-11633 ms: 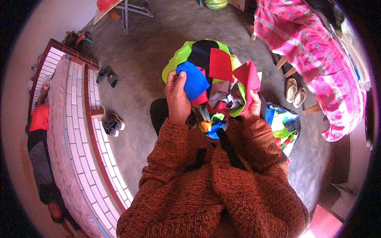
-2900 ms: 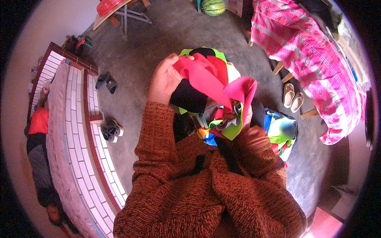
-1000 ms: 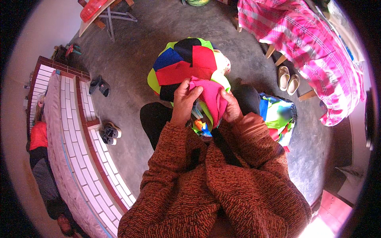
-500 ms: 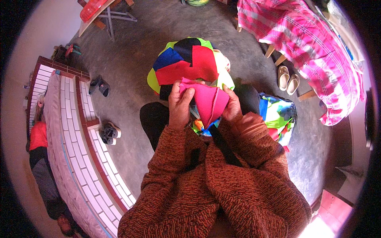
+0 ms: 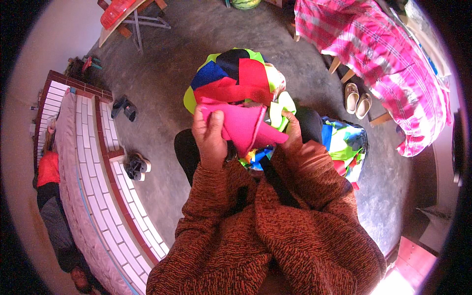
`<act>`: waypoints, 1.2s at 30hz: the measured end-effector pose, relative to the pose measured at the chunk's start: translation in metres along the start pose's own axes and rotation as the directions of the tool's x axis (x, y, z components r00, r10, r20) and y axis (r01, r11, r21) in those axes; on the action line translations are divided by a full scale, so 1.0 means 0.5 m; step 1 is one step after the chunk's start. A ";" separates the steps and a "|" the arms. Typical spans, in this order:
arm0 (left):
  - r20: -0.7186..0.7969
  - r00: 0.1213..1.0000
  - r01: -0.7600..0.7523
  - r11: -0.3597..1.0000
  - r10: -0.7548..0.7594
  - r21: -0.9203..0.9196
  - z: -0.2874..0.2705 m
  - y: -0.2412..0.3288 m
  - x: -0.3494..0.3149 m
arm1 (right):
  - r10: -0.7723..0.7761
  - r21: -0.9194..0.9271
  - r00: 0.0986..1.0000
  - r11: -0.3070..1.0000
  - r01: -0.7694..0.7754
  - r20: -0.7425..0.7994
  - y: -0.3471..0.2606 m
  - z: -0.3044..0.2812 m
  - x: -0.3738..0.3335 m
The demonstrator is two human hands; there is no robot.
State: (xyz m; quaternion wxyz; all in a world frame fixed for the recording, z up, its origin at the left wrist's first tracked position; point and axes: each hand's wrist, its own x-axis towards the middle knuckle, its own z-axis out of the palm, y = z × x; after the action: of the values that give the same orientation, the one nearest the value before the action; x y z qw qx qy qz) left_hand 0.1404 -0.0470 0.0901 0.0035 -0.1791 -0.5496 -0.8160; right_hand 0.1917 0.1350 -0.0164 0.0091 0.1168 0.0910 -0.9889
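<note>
A bright pink fabric piece (image 5: 239, 124) with a raised, pale, frayed seam is stretched between my hands above my lap. My left hand (image 5: 210, 132) pinches its left edge, thumb on top and fingers behind. My right hand (image 5: 293, 132) has closed on the narrow right corner of the same fabric. A crumpled lime-yellow cloth piece (image 5: 281, 108) shows just beyond my right fingers; whether they touch it I cannot tell. Past the pink fabric lies a rounded patchwork (image 5: 231, 73) of red, blue, black and lime pieces. Colourful scraps (image 5: 255, 156) peek out below the pink fabric.
Right of my knee sits a bag of cloth scraps (image 5: 344, 142). Beige slippers (image 5: 357, 101) stand beside seating under a pink plaid cloth (image 5: 366, 54). Leftward, dark slippers (image 5: 124, 108) and shoes (image 5: 136, 165) lie by a white-tiled ledge (image 5: 98, 182). A watermelon (image 5: 246, 3) rests far ahead.
My left hand has moved left and slightly nearer with the pink fabric. The fabric is spread wider and turned, its right corner narrower at my right hand. More of the lime-yellow cloth shows.
</note>
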 end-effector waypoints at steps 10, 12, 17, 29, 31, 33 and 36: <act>-0.070 0.995 0.058 0.978 -0.074 -0.200 -0.017 0.047 0.029 | -0.069 0.117 0.993 0.991 0.058 0.091 0.016 0.005 -0.001; -0.105 0.990 0.065 0.971 -0.091 -0.228 -0.020 0.039 0.029 | -0.083 0.047 0.989 0.996 0.078 0.123 0.020 0.048 -0.016; -0.177 0.979 0.052 0.968 -0.098 -0.247 -0.024 0.028 0.032 | 0.160 0.096 0.922 0.974 -0.206 0.354 0.018 0.021 0.004; 0.040 0.988 0.136 0.968 -0.148 0.210 0.027 0.011 -0.001 | 0.112 -0.325 0.991 0.942 -0.082 0.073 0.020 0.068 -0.047; 0.101 0.978 0.152 0.957 -0.181 0.249 0.024 -0.007 -0.003 | 0.144 -0.322 0.983 0.941 -0.101 0.115 0.019 0.053 -0.044; 0.118 0.979 0.126 0.943 -0.169 0.308 0.023 -0.022 -0.004 | 0.133 -0.353 0.984 0.932 -0.084 0.116 0.019 0.048 -0.037; 0.146 0.984 0.021 0.883 -0.101 0.469 0.016 -0.022 -0.004 | 0.070 -0.355 0.992 0.934 -0.027 0.108 0.023 0.062 -0.037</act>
State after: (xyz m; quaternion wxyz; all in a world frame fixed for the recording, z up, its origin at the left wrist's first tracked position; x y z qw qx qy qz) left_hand 0.1422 -0.0358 0.0822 -0.0250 -0.2229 -0.7328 -0.6424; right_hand 0.2030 0.1178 0.0156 0.0596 0.0566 0.2635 -0.9612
